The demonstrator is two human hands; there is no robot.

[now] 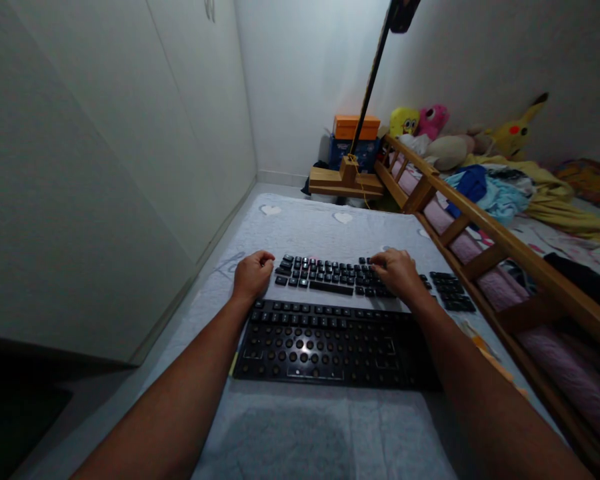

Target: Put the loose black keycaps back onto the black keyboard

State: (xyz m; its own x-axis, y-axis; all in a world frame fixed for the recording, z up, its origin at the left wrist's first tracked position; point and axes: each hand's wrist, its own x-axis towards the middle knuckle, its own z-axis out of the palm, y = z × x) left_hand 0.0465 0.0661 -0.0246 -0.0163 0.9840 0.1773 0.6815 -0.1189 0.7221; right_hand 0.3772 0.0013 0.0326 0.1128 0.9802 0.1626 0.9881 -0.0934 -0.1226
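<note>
A black keyboard [325, 373] lies on the pale cloth, its upper rows fitted with keycaps and its lower rows showing bare round key seats. Beyond it, loose black keycaps [330, 275] are laid out in keyboard order. My left hand [253, 275] rests at the left end of these rows, fingers curled together; whether anything is inside is hidden. At the right part of the rows, my right hand [399, 272] bends down with thumb and fingers closed at a keycap of the top row. Its palm and wrist cover some keycaps behind it.
A block of loose keycaps [451, 291] sits by the wooden bed rail [460, 213] on the right. An orange object [495, 360] lies near that edge. White cabinet doors [105, 167] rise on the left. Behind stand a wooden lamp base [340, 179] and an orange box [355, 127].
</note>
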